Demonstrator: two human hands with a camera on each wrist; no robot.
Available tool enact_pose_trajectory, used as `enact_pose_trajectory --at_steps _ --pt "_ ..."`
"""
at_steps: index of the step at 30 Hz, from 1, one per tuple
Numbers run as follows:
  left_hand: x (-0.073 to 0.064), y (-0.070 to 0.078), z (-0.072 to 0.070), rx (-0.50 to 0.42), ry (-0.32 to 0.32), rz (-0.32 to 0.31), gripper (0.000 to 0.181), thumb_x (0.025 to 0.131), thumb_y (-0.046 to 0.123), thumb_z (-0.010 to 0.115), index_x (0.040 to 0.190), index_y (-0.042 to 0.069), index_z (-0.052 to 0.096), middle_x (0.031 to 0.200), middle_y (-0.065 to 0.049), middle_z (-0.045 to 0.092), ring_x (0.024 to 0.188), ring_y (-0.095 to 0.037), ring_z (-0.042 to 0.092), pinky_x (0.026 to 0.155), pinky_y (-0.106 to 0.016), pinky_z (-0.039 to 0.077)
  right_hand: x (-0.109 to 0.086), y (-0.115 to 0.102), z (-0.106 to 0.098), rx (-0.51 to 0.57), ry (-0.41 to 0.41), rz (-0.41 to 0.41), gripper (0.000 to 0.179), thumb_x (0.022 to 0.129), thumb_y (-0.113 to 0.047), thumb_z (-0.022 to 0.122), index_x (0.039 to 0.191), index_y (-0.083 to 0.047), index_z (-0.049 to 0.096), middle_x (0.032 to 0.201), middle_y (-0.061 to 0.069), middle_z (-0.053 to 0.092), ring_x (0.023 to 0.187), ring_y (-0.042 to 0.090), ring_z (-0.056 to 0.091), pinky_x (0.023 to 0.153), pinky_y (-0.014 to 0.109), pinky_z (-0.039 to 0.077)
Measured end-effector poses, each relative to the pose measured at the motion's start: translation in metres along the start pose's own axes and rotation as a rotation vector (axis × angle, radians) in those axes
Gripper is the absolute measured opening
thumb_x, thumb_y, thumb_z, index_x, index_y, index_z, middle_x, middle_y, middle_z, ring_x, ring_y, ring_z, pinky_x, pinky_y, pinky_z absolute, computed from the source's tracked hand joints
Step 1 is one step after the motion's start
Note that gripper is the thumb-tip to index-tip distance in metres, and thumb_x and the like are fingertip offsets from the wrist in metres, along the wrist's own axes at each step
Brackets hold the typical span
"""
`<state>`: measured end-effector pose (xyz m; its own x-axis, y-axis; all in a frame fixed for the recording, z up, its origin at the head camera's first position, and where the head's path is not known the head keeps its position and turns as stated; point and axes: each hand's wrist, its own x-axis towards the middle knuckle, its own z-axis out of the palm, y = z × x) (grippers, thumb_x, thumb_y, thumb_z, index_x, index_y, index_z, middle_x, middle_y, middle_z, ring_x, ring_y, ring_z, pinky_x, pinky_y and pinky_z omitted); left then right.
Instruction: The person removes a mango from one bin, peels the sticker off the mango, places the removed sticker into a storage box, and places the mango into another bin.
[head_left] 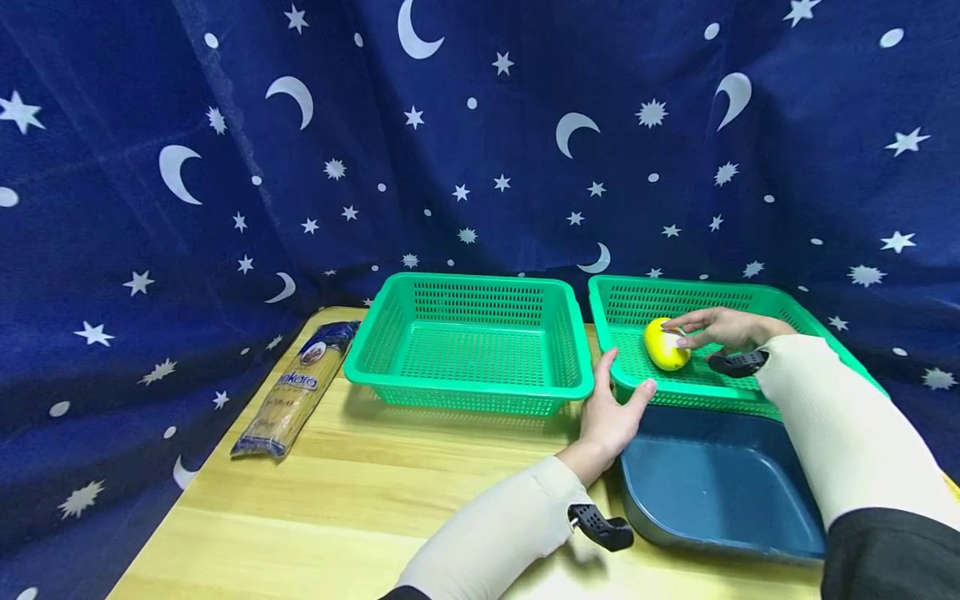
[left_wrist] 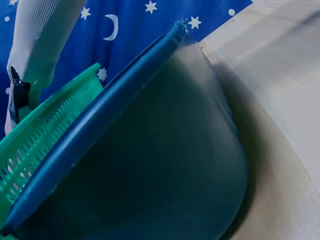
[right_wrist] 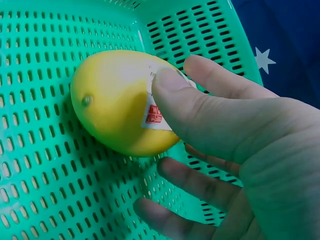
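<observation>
A yellow lemon (head_left: 667, 344) with a white and red sticker is in the right-hand green basket (head_left: 678, 287), over its slotted floor. My right hand (head_left: 723, 327) pinches the lemon at its stickered end; in the right wrist view the thumb (right_wrist: 175, 90) lies across the sticker and the lower fingers spread beneath. At that basket's near left corner is my left hand (head_left: 609, 417), its thumb and index finger extended along the corner. The left wrist view shows the underside of a blue basin (left_wrist: 150, 140) and not the left hand.
Another green basket (head_left: 468, 396) stands to the left, nothing in it. A pack of spaghetti (head_left: 296, 392) lies at the wooden table's (head_left: 315, 517) left edge. The dark blue basin sits in front of the right basket, under my forearms. A starry curtain (head_left: 465, 150) hangs behind.
</observation>
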<state>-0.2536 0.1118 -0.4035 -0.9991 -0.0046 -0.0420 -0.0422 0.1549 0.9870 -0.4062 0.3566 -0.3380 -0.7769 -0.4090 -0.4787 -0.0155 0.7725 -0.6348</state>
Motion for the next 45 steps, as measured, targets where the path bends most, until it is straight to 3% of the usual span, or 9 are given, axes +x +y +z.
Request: enact_pose_trajectory --at_steps 3,8,16,20,27,32,39,45 --pt "0.001 0.001 0.000 0.008 -0.005 0.011 0.063 0.088 0.051 0.068 0.138 0.061 0.032 0.146 0.001 0.052 0.131 -0.024 0.053 0.105 -0.044 0.045 0.000 0.000 -0.002 -0.010 0.002 0.014 0.073 0.099 -0.030 0.059 0.154 -0.002 0.021 0.159 0.031 0.014 0.143 0.056 0.017 0.100 0.064 0.045" --pt "0.002 0.002 -0.001 0.011 -0.011 0.028 0.064 0.088 0.053 0.066 0.142 0.055 0.032 0.147 0.001 0.051 0.132 -0.023 0.052 0.106 -0.044 0.044 0.000 0.000 -0.003 -0.037 -0.003 0.012 0.074 0.099 -0.032 0.058 0.155 -0.002 0.018 0.157 0.037 0.012 0.142 0.058 0.020 0.101 0.068 0.042" --pt "0.000 0.002 0.000 0.026 -0.014 0.015 0.063 0.088 0.053 0.067 0.137 0.064 0.029 0.146 0.002 0.052 0.131 -0.022 0.053 0.106 -0.043 0.044 0.001 0.004 0.002 -0.025 -0.005 0.029 0.076 0.099 -0.035 0.057 0.156 -0.005 0.016 0.154 0.036 0.023 0.140 0.055 0.029 0.099 0.060 0.047" --pt "0.000 0.002 0.001 0.027 -0.013 0.014 0.063 0.088 0.052 0.068 0.138 0.062 0.030 0.146 0.003 0.052 0.131 -0.022 0.053 0.106 -0.044 0.045 0.002 0.007 0.003 -0.049 0.008 0.027 0.077 0.099 -0.037 0.057 0.157 -0.007 0.015 0.153 0.037 0.026 0.138 0.054 0.035 0.097 0.059 0.049" --pt "0.001 0.005 0.000 0.042 -0.023 0.013 0.064 0.089 0.051 0.067 0.141 0.058 0.031 0.147 0.003 0.051 0.132 -0.023 0.052 0.106 -0.045 0.045 0.004 0.006 0.005 -0.009 0.025 0.020 0.079 0.098 -0.038 0.058 0.158 -0.009 0.014 0.154 0.037 0.024 0.137 0.053 0.036 0.096 0.058 0.051" --pt "0.001 0.006 0.000 0.041 -0.029 0.017 0.064 0.089 0.052 0.066 0.141 0.058 0.030 0.148 0.003 0.051 0.131 -0.024 0.052 0.105 -0.046 0.045 0.005 0.005 0.006 0.046 0.035 0.016 0.078 0.099 -0.032 0.059 0.157 -0.007 0.014 0.152 0.038 0.024 0.130 0.046 0.047 0.093 0.053 0.054" --pt "0.004 0.002 0.000 0.032 -0.007 0.024 0.064 0.088 0.055 0.066 0.141 0.059 0.030 0.146 0.002 0.052 0.131 -0.023 0.052 0.107 -0.044 0.044 0.011 0.007 0.008 0.091 0.028 0.002 0.078 0.099 -0.028 0.059 0.157 -0.005 0.014 0.151 0.040 0.020 0.127 0.054 0.046 0.089 0.047 0.057" --pt "0.003 -0.002 0.001 0.020 -0.003 0.009 0.063 0.088 0.053 0.067 0.139 0.061 0.031 0.146 0.001 0.053 0.131 -0.022 0.053 0.106 -0.044 0.044 0.016 0.010 0.010 0.136 0.026 -0.004 0.077 0.097 -0.022 0.063 0.156 -0.002 0.018 0.147 0.037 0.032 0.115 0.031 0.059 0.090 0.046 0.057"
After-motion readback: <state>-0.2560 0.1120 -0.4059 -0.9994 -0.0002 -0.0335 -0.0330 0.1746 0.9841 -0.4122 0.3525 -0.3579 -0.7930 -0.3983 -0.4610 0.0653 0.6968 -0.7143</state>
